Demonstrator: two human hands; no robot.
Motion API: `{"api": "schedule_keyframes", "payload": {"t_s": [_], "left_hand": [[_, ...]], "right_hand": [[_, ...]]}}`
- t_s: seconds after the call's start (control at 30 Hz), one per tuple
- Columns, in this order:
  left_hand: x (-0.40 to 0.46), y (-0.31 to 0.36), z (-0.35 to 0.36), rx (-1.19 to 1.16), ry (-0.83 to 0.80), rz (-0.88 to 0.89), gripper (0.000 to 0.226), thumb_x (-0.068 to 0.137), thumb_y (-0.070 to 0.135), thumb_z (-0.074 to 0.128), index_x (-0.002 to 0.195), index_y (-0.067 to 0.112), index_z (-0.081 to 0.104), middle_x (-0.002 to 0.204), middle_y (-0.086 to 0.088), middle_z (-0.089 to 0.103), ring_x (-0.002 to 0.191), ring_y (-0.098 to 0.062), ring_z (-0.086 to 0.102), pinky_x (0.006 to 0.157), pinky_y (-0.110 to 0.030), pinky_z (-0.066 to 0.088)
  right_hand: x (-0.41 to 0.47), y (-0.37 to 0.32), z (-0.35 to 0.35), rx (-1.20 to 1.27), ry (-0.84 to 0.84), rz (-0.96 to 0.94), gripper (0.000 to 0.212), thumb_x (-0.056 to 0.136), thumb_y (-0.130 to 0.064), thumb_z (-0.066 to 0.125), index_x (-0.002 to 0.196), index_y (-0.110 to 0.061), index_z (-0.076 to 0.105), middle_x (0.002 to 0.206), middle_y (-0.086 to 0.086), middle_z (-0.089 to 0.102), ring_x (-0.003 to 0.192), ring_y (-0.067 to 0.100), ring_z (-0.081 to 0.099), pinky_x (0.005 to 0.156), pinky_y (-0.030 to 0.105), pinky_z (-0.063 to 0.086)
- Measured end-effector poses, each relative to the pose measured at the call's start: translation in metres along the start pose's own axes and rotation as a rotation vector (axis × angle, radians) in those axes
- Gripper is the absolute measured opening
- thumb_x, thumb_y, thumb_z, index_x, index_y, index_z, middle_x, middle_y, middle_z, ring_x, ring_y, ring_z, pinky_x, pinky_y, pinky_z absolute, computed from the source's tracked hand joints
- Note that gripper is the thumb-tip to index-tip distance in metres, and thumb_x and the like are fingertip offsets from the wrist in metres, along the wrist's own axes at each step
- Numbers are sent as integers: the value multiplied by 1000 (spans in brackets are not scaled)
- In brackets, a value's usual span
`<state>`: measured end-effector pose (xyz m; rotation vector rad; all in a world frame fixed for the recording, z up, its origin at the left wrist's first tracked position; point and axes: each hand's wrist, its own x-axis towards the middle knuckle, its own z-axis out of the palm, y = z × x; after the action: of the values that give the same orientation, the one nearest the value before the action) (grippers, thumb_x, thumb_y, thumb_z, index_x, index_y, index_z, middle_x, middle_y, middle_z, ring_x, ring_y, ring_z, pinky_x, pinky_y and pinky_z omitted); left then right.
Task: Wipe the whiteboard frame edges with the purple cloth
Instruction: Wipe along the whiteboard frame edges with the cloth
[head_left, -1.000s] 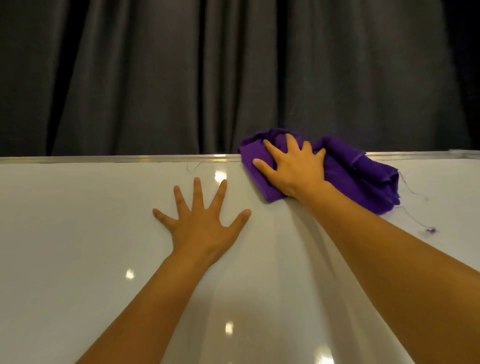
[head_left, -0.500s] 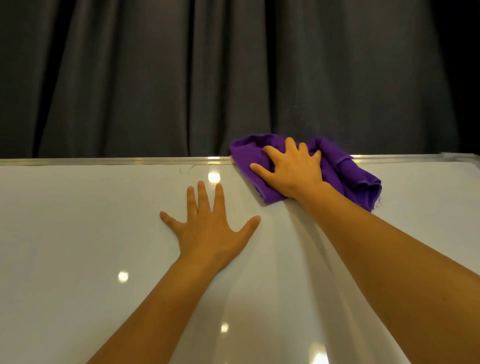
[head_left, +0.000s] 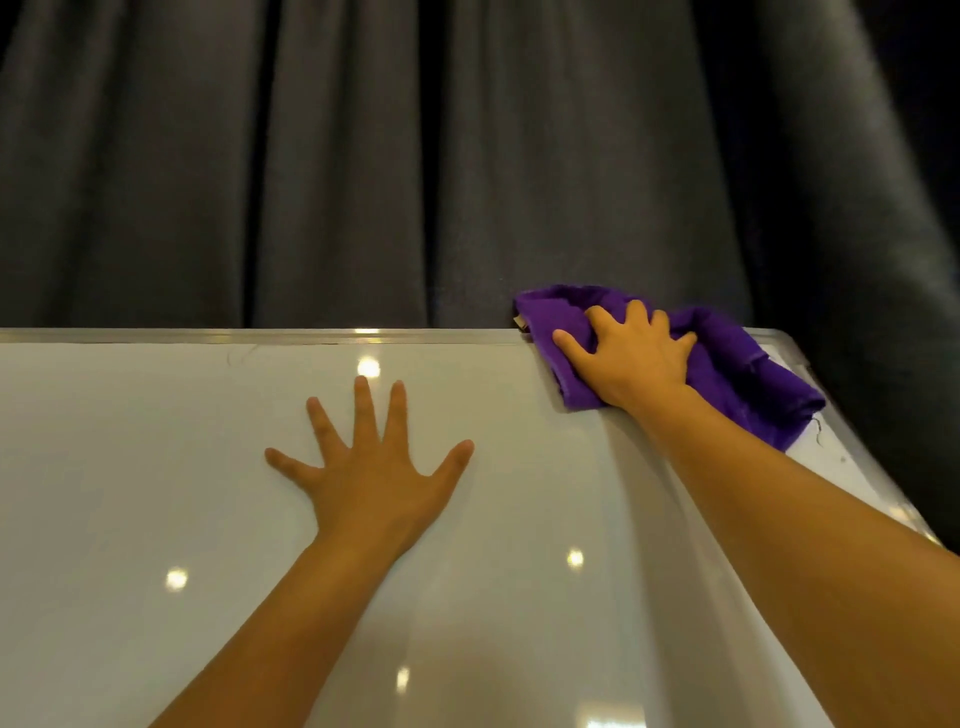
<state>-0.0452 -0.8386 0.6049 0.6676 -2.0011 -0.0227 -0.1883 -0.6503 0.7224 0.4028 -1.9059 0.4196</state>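
The purple cloth is up on the top frame edge of the whiteboard, and it has slid along it toward the right since 1 second ago. Back then it sat over a stretch of rail well short of the end; now it is bunched just beside the rounded top-right corner, with its trailing fold draped down toward the right-hand frame edge. That reads as a stroke along the top rail nearly run out: the corner looks like the next thing to take, and then, by my judgement, the side rail below it.

The right hand is on top of the cloth, fingers curled over the rail with fabric gathered under them, thumb stretched out to the left on the purple. It is pressing and loosely gripping at once, a half-closed hand and not a flat palm.

The left hand lies flat on the white surface, well apart from the cloth, all 5 digits spread wide and holding nothing. It looks like a brace.

Beyond the board, only the dark grey curtain hangs in folds. Ceiling lights glint off the glossy surface.
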Motion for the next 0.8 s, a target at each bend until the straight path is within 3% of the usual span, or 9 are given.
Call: {"api": "schedule_keyframes", "payload": {"t_s": [0.23, 0.4, 0.5, 0.63, 0.8], "left_hand": [[-14, 62, 16, 47, 24, 9, 97, 57, 82, -6, 142, 40, -25, 156, -10, -26, 143, -39, -19, 105, -72, -3], [-12, 50, 17, 69, 59, -23, 94, 60, 81, -5, 142, 41, -25, 157, -8, -23, 144, -36, -17, 107, -69, -2], [-10, 44, 18, 72, 57, -18, 93, 61, 81, -3, 143, 42, -23, 157, -7, -23, 144, -36, -17, 107, -69, -3], [-6, 40, 22, 46, 55, -1, 91, 62, 82, -3, 140, 42, -27, 156, -7, -25, 143, -36, -19, 106, -69, -6], [-5, 45, 29, 35, 23, 74, 86, 56, 87, -5, 125, 46, -36, 155, -8, -29, 141, -37, -24, 106, -68, -11]], "right_hand": [[-4, -13, -1, 3, 4, -53, 69, 81, -74, 23, 135, -32, 36, 146, 14, 31, 133, 43, 26, 103, 68, 17], [-1, -17, 7, 42, 18, -393, 69, 80, -76, 22, 140, -42, 23, 150, 9, 26, 134, 39, 25, 106, 64, 16], [11, -9, 9, 51, -37, -501, 70, 77, -79, 21, 139, -47, 21, 149, 8, 28, 133, 36, 29, 106, 61, 20], [25, 23, 14, 59, -22, -372, 71, 75, -80, 21, 134, -43, 32, 139, 10, 39, 123, 34, 40, 102, 57, 29], [31, 69, 23, -12, -35, -162, 82, 70, -81, 14, 134, -35, 37, 142, 13, 37, 127, 37, 37, 105, 60, 25]]}}
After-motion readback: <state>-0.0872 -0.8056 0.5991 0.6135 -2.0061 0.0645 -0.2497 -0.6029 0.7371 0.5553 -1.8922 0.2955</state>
